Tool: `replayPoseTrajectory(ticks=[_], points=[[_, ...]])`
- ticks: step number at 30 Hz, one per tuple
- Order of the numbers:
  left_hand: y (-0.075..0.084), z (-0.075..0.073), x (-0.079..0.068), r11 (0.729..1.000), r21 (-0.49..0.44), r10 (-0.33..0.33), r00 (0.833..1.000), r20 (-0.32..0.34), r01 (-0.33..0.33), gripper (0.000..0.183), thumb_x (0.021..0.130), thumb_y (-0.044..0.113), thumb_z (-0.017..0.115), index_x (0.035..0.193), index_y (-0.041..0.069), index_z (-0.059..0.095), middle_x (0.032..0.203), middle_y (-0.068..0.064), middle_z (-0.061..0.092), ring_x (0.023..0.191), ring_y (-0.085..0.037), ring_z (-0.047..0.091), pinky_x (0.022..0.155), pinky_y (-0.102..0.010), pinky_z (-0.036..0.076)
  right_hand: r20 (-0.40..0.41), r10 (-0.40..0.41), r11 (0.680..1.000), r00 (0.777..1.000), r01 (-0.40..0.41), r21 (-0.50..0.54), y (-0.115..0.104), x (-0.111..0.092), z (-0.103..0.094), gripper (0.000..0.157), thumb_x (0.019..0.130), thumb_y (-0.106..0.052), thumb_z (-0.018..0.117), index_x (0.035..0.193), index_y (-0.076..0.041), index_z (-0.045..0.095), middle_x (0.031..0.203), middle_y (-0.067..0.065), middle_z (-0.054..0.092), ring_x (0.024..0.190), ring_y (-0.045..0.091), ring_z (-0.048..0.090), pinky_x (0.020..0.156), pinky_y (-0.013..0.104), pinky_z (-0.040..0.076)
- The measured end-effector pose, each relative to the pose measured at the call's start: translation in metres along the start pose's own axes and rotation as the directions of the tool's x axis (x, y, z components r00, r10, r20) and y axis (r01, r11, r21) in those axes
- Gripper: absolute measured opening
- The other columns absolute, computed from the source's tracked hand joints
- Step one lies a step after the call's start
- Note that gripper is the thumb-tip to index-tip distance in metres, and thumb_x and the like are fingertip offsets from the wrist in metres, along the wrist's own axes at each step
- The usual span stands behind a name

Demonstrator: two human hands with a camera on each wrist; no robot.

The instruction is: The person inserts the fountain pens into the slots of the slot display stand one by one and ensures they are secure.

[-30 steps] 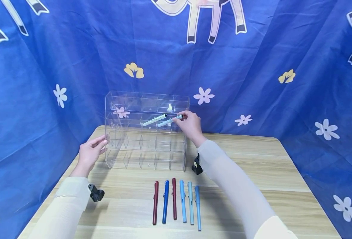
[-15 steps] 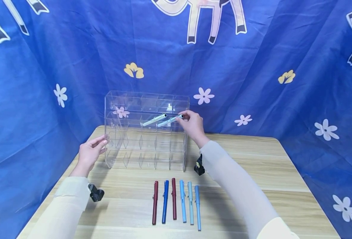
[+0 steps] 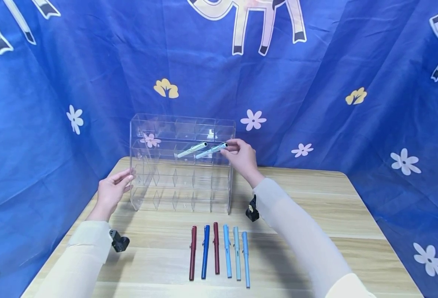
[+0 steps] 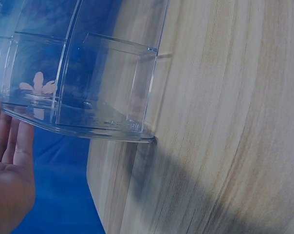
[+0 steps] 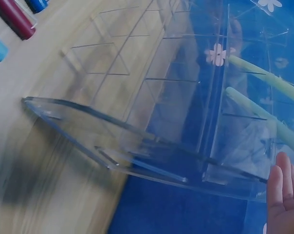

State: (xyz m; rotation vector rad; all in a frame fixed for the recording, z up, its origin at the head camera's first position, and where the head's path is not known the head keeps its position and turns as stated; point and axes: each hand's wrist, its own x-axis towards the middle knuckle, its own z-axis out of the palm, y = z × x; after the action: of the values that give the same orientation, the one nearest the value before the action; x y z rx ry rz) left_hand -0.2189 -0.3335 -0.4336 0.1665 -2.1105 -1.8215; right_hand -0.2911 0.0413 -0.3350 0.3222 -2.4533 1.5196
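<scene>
We see the head view brightly lit, soft shadows on the table and a white glint on the clear rack. The left wrist view looks dimmer, with a broad shadow low down; the right wrist view is blurred.

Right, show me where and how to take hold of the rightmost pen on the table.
I'd pinch the rightmost pen across mid-barrel, from above and slightly right, thumb and finger on its long sides. It lies flat, near end toward the person; its clip sits toward the far end on the left. The turquoise pen lies close on its left, with no pen on its right.
</scene>
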Motion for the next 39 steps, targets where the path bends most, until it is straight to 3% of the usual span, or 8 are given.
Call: replayPoseTrajectory(ticks=[8,14,23,26,27,35,39], points=[[-0.002,-0.001,0.001,1.0,0.003,0.005,1.0,0.009,-0.005,0.048,0.093,0.014,0.063,0.132,-0.011,0.048,0.117,0.007,0.064,0.087,0.008,0.061,0.075,-0.016,0.054,-0.069,-0.075,0.997,0.995,0.076,0.02,0.017,-0.013,-0.011,0.036,0.084,-0.021,0.076,0.114,-0.006,0.064,0.096,0.004,0.071,0.082,0.016,0.068,0.073,0.03,0.057],[-0.001,-0.002,0.001,1.0,-0.004,0.007,1.0,0.014,-0.007,0.049,0.093,0.014,0.063,0.133,-0.011,0.047,0.118,0.005,0.064,0.088,0.008,0.061,0.076,-0.015,0.054,-0.076,-0.062,0.998,0.995,0.064,0.027,0.033,-0.027,-0.015,0.037,0.086,-0.023,0.074,0.118,-0.009,0.062,0.102,0.008,0.069,0.083,0.018,0.068,0.073,0.034,0.058],[-0.011,-0.003,0.003,0.997,-0.032,0.064,0.998,0.021,-0.063,0.045,0.091,0.017,0.067,0.13,-0.003,0.055,0.116,0.006,0.065,0.091,0.005,0.062,0.074,-0.015,0.056,-0.054,0.034,0.999,0.998,-0.033,0.019,0.062,-0.053,-0.025,0.039,0.084,-0.022,0.075,0.119,-0.01,0.061,0.104,0.008,0.068,0.083,0.022,0.066,0.071,0.036,0.058],[-0.01,-0.002,0.003,0.996,-0.066,0.055,0.998,0.021,-0.054,0.045,0.091,0.015,0.067,0.129,-0.005,0.055,0.115,0.004,0.066,0.09,0.004,0.063,0.074,-0.016,0.056,-0.034,0.064,0.998,0.997,-0.064,-0.003,0.072,-0.062,-0.03,0.039,0.085,-0.023,0.075,0.119,-0.011,0.061,0.105,0.007,0.067,0.084,0.022,0.066,0.072,0.036,0.058],[-0.006,0.0,0.001,0.999,-0.023,0.045,0.999,0.011,-0.045,0.047,0.092,0.016,0.065,0.13,-0.008,0.052,0.116,0.005,0.065,0.089,0.006,0.062,0.076,-0.016,0.055,-0.025,0.073,0.997,0.997,-0.073,-0.006,0.076,-0.065,-0.031,0.039,0.085,-0.023,0.075,0.119,-0.01,0.06,0.105,0.008,0.067,0.085,0.023,0.066,0.072,0.036,0.058],[-0.008,-0.001,0.003,0.999,-0.019,0.047,0.999,0.004,-0.047,0.044,0.092,0.017,0.065,0.129,-0.005,0.055,0.118,0.001,0.065,0.089,0.006,0.062,0.074,-0.015,0.056,0.045,0.15,0.989,0.988,-0.149,-0.023,0.101,-0.091,-0.043,0.043,0.085,-0.021,0.074,0.122,-0.006,0.059,0.101,0.009,0.066,0.081,0.023,0.065,0.066,0.03,0.058],[-0.006,-0.001,0.003,0.999,-0.01,0.032,0.999,0.01,-0.032,0.048,0.093,0.016,0.064,0.131,-0.009,0.05,0.122,-0.004,0.062,0.088,0.007,0.062,0.076,-0.016,0.055,0.08,0.2,0.98,0.977,-0.199,-0.022,0.111,-0.103,-0.046,0.044,0.084,-0.02,0.075,0.122,-0.006,0.059,0.098,0.008,0.066,0.08,0.022,0.065,0.068,0.031,0.058]])
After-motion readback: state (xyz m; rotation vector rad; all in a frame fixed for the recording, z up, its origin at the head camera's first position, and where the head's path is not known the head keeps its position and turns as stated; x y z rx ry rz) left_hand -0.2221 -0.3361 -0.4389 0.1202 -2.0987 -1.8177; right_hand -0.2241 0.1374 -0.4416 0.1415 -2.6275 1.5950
